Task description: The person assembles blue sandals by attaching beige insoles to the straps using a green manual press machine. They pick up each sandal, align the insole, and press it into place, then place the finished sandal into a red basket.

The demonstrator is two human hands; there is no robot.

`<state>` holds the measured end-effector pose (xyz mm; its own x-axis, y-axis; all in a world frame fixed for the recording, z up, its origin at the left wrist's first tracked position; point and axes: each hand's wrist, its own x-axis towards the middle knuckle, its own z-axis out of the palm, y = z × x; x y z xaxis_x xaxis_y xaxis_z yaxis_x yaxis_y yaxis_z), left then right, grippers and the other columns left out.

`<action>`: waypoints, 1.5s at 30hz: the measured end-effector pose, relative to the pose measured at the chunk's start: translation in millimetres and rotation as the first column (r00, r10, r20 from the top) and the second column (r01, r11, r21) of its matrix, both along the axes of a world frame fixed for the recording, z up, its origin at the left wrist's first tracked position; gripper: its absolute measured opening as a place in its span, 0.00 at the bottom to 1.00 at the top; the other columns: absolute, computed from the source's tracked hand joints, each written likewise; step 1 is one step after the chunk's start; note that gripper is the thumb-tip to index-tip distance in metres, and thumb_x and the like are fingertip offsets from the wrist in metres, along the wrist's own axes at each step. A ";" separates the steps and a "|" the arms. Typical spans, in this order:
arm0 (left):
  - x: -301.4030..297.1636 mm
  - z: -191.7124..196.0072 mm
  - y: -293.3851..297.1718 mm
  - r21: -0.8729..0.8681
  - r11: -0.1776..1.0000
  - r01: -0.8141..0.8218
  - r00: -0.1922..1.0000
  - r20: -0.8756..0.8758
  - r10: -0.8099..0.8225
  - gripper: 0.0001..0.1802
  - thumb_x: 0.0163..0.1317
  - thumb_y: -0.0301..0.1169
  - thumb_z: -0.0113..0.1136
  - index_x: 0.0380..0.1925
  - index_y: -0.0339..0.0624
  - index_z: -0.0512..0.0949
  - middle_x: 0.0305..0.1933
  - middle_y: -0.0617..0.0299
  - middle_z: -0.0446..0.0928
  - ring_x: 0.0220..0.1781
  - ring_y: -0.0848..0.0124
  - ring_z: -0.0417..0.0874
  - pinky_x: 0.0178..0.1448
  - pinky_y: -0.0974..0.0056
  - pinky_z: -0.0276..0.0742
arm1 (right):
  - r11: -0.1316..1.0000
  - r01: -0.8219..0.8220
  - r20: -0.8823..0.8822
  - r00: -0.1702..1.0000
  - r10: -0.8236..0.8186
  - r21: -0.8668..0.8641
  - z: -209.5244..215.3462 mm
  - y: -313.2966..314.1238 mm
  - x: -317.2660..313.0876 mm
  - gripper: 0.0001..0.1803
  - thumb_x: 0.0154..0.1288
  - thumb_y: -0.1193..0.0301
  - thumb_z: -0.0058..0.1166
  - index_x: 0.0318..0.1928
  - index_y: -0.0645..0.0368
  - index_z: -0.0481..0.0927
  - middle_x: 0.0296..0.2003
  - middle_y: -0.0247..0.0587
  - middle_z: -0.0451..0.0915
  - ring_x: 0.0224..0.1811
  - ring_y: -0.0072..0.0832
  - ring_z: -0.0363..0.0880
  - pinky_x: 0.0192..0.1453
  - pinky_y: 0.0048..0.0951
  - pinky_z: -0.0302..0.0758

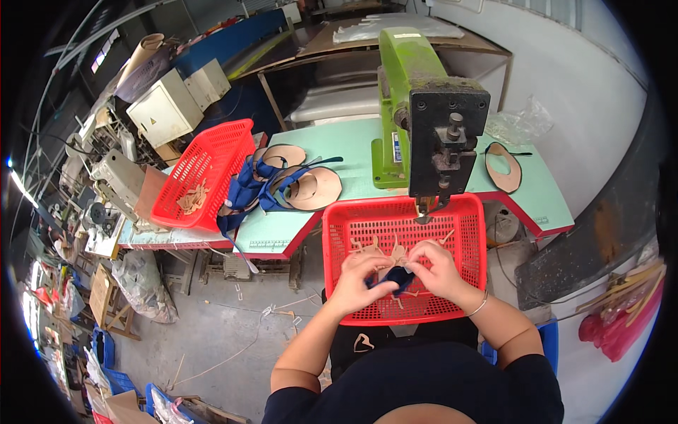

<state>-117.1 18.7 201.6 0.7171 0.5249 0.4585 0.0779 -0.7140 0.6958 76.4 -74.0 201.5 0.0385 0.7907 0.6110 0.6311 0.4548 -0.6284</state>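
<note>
Over a red plastic basket [332,247], both my hands are closed on a dark blue piece [400,278], perhaps part of a shoe upper. My left hand [361,281] grips it from the left, thumb across its near side. With fingertips pinched at its upper right edge, my right hand [439,271] works close to a beige bit there; my fingers partly hide it. Several small beige cut pieces [366,246] lie in the basket beneath. Just beyond my hands stands a green sewing-type machine [415,63] with a black head [449,113] overhanging the basket.
Blue-strapped sandal uppers with beige insoles [311,189] are piled on the green table [353,141] at left. Another red basket [224,152] holds beige scraps. A single beige insole piece [503,169] lies right of the machine. A plastic bag [143,283] stands on the floor.
</note>
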 end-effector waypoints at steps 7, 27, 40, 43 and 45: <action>21.1 -8.1 5.9 -0.626 0.770 0.127 0.975 -0.063 -0.212 0.10 0.56 0.23 0.58 0.39 0.36 0.76 0.36 0.64 0.78 0.38 0.79 0.76 0.44 0.72 0.73 | 0.878 -0.364 -0.774 0.633 -0.012 -0.312 -11.5 0.9 3.3 0.05 0.62 0.79 0.51 0.35 0.61 0.69 0.30 0.32 0.76 0.34 0.15 0.76 0.37 0.17 0.72; 40.5 -3.9 -16.8 0.045 0.994 -0.098 0.981 0.171 0.089 0.06 0.49 0.19 0.61 0.29 0.38 0.79 0.30 0.56 0.79 0.32 0.66 0.81 0.38 0.66 0.77 | 0.943 -0.159 -0.416 0.909 0.024 -0.293 -7.6 -5.4 3.3 0.06 0.60 0.73 0.54 0.37 0.62 0.75 0.32 0.34 0.76 0.33 0.23 0.76 0.39 0.23 0.73; 56.7 -24.4 -11.0 -0.146 0.949 0.281 0.954 0.151 -0.259 0.38 0.39 0.37 0.73 0.51 0.39 0.65 0.51 0.56 0.72 0.52 0.62 0.75 0.53 0.60 0.70 | 0.996 0.053 -0.632 0.770 -0.086 -0.072 -12.2 -3.8 17.1 0.04 0.61 0.75 0.54 0.32 0.63 0.77 0.30 0.32 0.74 0.32 0.17 0.71 0.39 0.19 0.69; 60.1 -6.2 -28.9 0.176 0.970 0.167 0.978 0.092 -0.185 0.40 0.37 0.41 0.74 0.52 0.40 0.69 0.51 0.53 0.73 0.53 0.57 0.75 0.54 0.59 0.70 | 0.993 0.026 -0.793 0.600 -0.109 -0.116 -14.5 -2.3 21.7 0.04 0.62 0.73 0.53 0.34 0.61 0.77 0.30 0.30 0.74 0.31 0.16 0.72 0.38 0.18 0.69; 61.1 -26.3 -25.0 0.124 0.979 0.161 0.977 0.123 -0.176 0.38 0.38 0.41 0.73 0.51 0.40 0.70 0.52 0.52 0.73 0.54 0.59 0.75 0.56 0.60 0.70 | 0.994 -0.023 -0.873 0.481 -0.081 -0.105 0.3 -1.2 19.9 0.05 0.63 0.72 0.53 0.35 0.61 0.76 0.30 0.30 0.75 0.31 0.15 0.72 0.36 0.17 0.70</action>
<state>-55.9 -6.3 175.3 0.7193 0.3416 0.6049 -0.1379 -0.7833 0.6062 96.3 -75.2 201.8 0.5356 0.8263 0.1742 -0.2579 0.3565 -0.8980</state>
